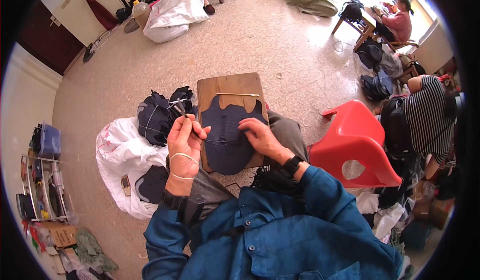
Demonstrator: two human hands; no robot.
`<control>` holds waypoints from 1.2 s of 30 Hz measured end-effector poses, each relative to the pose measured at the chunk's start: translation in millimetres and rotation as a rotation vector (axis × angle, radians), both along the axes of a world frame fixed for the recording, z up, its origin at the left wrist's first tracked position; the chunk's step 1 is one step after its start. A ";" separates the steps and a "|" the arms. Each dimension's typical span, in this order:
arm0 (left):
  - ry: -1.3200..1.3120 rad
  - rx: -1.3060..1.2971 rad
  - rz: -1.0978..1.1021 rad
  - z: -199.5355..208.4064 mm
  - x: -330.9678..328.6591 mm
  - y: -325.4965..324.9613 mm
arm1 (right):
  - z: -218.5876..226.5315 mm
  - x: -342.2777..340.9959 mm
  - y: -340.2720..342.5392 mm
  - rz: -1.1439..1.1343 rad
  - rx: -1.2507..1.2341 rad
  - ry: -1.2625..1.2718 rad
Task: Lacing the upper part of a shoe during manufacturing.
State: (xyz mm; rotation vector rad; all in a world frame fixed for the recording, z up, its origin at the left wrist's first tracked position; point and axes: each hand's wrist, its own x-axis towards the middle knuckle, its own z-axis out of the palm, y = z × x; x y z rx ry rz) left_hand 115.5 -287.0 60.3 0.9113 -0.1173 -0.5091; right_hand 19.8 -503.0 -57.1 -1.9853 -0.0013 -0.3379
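I'm stitching a dark fabric piece (227, 140) lying on the wooden board (230, 86) across my lap. My left hand (184, 142) is pinching a needle tool (181, 108), pulling thread (220, 141) taut across the cloth. My right hand (258, 136) is pressing the fabric flat, fingers together. A spare awl (237, 94) is resting on the board's top. I'm judging it mid-seam; the stitch count isn't readable. More dark pieces (159, 116) are sitting on the white sack (117, 152) to my left, apparently waiting.
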 end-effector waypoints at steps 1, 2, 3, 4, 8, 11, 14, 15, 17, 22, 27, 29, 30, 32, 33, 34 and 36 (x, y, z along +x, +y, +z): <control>0.001 0.001 0.002 -1.3 1.3 -3.2 | 1.5 0.9 -3.3 -0.084 -0.011 -0.015; -0.036 0.038 0.016 -3.2 2.5 -6.6 | 2.7 0.3 -5.6 -0.139 -0.011 -0.001; -0.071 0.077 0.028 -7.1 3.6 -9.3 | 6.8 -2.0 -6.8 -0.140 -0.009 0.003; -0.093 0.090 0.039 -12.6 4.3 -10.1 | 11.2 -4.3 -8.1 -0.062 -0.068 0.043; -0.048 0.130 0.046 -41.1 2.5 -11.2 | 12.5 -13.0 -0.7 0.100 -0.261 -0.008; -0.014 0.136 0.041 -56.6 -2.0 -11.4 | 12.6 -10.5 9.7 0.112 -0.403 -0.043; 0.014 0.160 0.049 -64.5 -4.3 -8.0 | 11.0 -2.8 18.8 0.103 -0.559 -0.039; 0.028 0.168 0.050 -64.5 -4.3 -8.0 | 8.3 -1.1 19.9 0.101 -0.617 -0.043; 0.031 0.156 0.055 -63.5 -2.6 -7.5 | 2.8 0.4 22.2 0.102 -0.647 -0.024; 0.005 0.119 0.084 -50.6 7.4 -7.0 | 2.0 5.1 17.8 0.116 -0.613 0.001; 0.027 0.101 0.097 -51.4 7.3 -4.5 | -1.9 8.9 19.8 0.033 -0.480 0.093; 0.027 0.090 0.097 -52.4 7.7 -2.8 | 3.0 10.2 19.6 0.056 -0.429 0.112; 0.030 0.086 0.079 -49.9 7.3 -4.1 | 6.7 11.6 19.3 0.077 -0.376 0.131; -0.002 0.098 -0.003 -43.6 7.1 -7.3 | 12.1 9.0 14.3 0.076 -0.368 0.121; -0.005 0.096 0.003 -40.6 5.7 -11.0 | 15.6 8.2 13.7 0.072 -0.355 0.116; -0.113 0.211 -0.011 -38.0 4.0 -16.3 | 18.3 9.9 14.7 0.077 -0.357 0.113; -0.262 0.257 -0.055 -38.4 2.5 -22.0 | 25.7 13.4 16.4 0.053 -0.234 -0.076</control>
